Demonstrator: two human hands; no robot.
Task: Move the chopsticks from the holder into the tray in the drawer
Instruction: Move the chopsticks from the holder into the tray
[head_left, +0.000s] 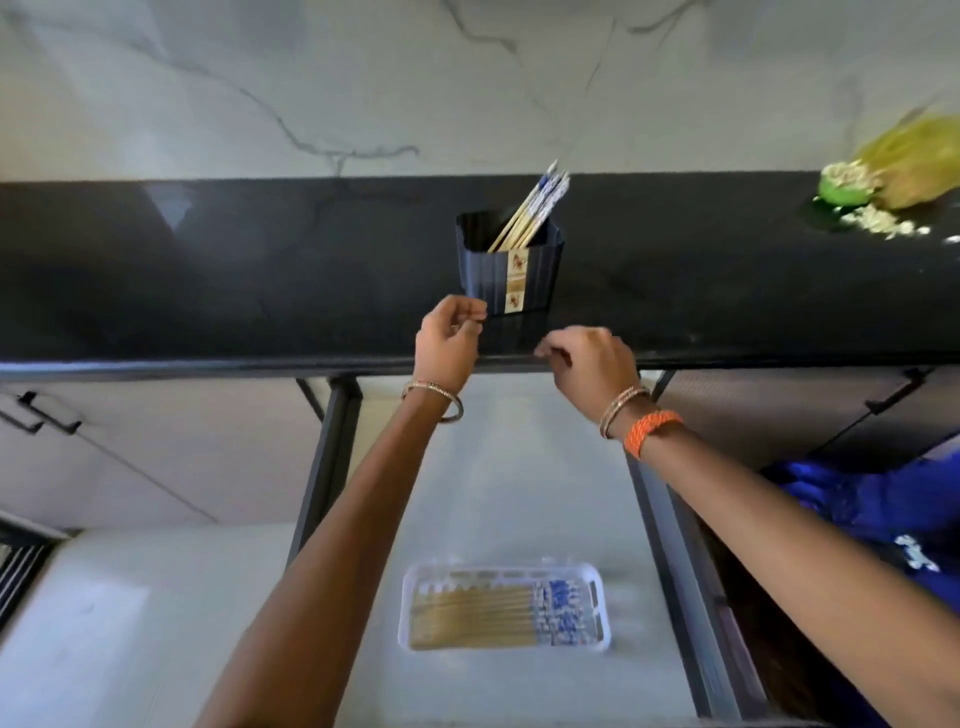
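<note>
A dark ribbed holder (511, 270) stands on the black countertop (208, 280), with several wooden chopsticks with blue-and-white tops (535, 208) leaning in it. Below, the open drawer (498, 467) holds a white plastic tray (503, 607) with several chopsticks lying flat in it. My left hand (449, 345) hovers at the holder's lower left corner, fingers loosely curled, holding nothing. My right hand (592, 366) hangs over the counter's front edge just right of the holder, fingers curled, empty.
A green dish with pale bits and a yellow-green bag (883, 176) sits on the counter at far right, with crumbs spilled beside it. Cabinet doors with black handles (47, 415) flank the drawer. Blue cloth (872, 499) is at the right.
</note>
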